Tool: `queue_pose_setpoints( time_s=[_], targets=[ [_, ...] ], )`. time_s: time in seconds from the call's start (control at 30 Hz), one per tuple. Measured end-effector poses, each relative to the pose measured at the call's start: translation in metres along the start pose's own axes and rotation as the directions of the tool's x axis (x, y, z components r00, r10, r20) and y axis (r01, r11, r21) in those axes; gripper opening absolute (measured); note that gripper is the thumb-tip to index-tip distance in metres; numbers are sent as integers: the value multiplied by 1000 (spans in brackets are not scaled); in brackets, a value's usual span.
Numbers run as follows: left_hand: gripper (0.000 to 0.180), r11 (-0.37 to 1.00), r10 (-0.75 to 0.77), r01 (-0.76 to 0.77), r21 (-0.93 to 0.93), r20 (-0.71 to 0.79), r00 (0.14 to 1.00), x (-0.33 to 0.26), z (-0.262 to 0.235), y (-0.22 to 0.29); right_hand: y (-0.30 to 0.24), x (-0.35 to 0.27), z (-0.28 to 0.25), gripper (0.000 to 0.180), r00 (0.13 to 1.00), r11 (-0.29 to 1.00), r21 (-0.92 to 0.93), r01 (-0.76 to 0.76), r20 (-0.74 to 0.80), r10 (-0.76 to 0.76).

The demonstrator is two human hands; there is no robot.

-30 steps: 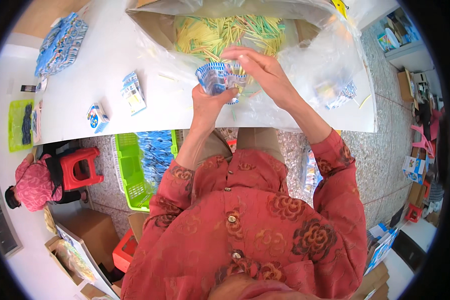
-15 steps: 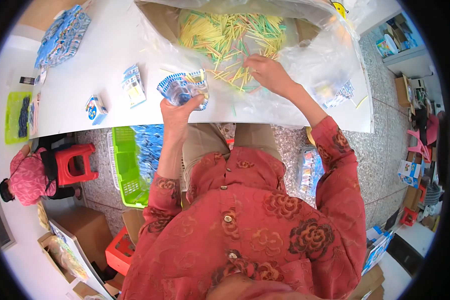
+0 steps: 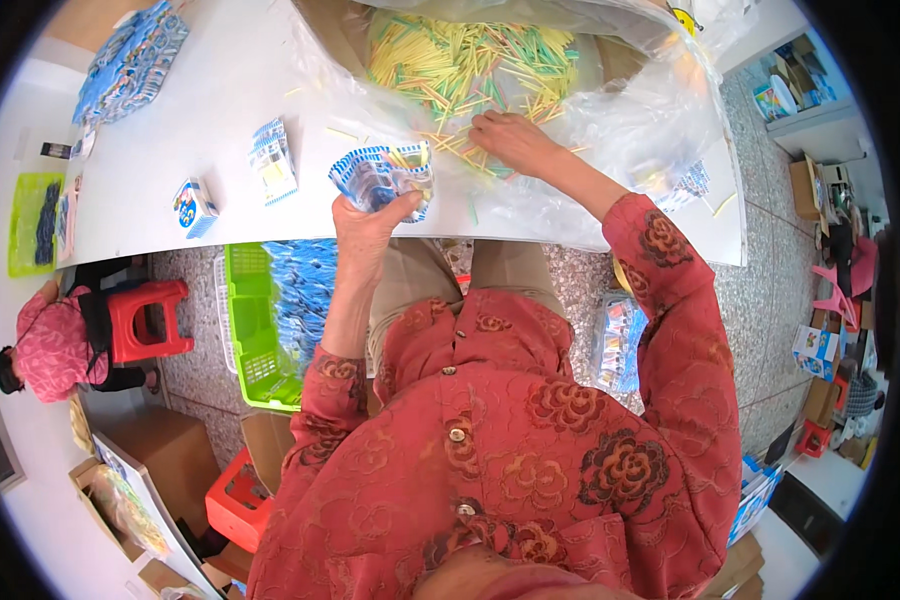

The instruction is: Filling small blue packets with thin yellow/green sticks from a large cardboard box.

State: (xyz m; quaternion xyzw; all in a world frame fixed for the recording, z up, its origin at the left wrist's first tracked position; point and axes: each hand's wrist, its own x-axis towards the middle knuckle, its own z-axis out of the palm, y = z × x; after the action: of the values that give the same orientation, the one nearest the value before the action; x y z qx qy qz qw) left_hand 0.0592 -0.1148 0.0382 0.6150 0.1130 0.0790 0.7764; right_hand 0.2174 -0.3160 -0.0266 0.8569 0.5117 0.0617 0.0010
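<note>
My left hand [image 3: 372,222] grips a small blue-and-white plastic packet [image 3: 375,172] with its mouth spread, and a few thin yellow sticks show inside the rim. At the near edge of a heap of thin yellow, green and pink sticks [image 3: 460,65] is my right hand [image 3: 515,142], its fingers bent down among them. Whether those fingertips pinch any stick is hidden. The heap lies in a large clear plastic bag [image 3: 630,125] opened out over the white table [image 3: 235,60].
Two small packets, one upright [image 3: 273,160] and one boxy [image 3: 194,207], stand left of my left hand. Farther left lies a stack of blue packets [image 3: 130,65]. Below the table edge are a green basket [image 3: 260,380] and a red stool [image 3: 150,320]; another person [image 3: 55,340] is beside the stool.
My right hand has shifted slightly left and down, its fingers now lower among the sticks. The left hand and its packet have moved a little to the right.
</note>
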Motion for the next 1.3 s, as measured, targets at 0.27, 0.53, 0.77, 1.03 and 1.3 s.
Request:
queue_pose_setpoints(
  time_s=[0.27,0.53,0.77,1.03,1.3],
  targets=[
    [31,1000,-27,27,11,25,999,1,4,-3,5,-8,2,19,1000,998,57,-16,9,16],
    [31,1000,-21,21,4,39,999,4,10,-6,17,-13,-39,15,899,847,472,-244,-217,380],
    [32,999,-11,9,46,42,999,6,21,-11,-19,-26,-145,13,853,66,994,87,-109,510],
    [25,994,-6,-3,106,87,996,0,30,-10,-54,-22,-152,15,916,197,980,-27,-55,397],
    [23,997,13,-20,73,105,994,-7,32,0,-70,-19,-164,20,923,595,797,-101,-148,354]
  ],
)
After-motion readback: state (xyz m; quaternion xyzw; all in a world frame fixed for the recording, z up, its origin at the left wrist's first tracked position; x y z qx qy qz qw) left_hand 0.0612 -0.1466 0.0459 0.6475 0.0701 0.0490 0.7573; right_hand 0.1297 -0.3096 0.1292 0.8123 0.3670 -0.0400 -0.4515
